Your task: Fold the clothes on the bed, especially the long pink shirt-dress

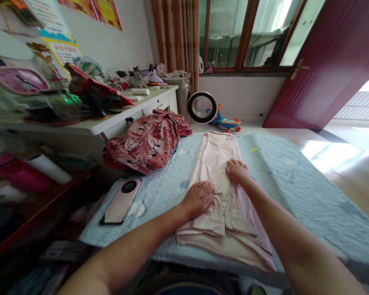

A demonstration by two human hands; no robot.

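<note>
A pale pink garment point(217, 164) lies folded into a long narrow strip on the light blue bed cover point(295, 184). My left hand point(199, 197) rests flat on its left edge, fingers spread, holding nothing. My right hand point(237, 170) presses on the middle of the strip a little farther away, with its fingers curled down onto the cloth. Both hands touch the garment and lie close together.
A crumpled red floral garment point(147, 141) lies at the bed's far left. A pink phone point(121, 200) sits on the bed's left edge. A cluttered white desk point(110, 123) stands to the left. A round fan point(202, 107) and a toy point(227, 121) stand on the floor beyond.
</note>
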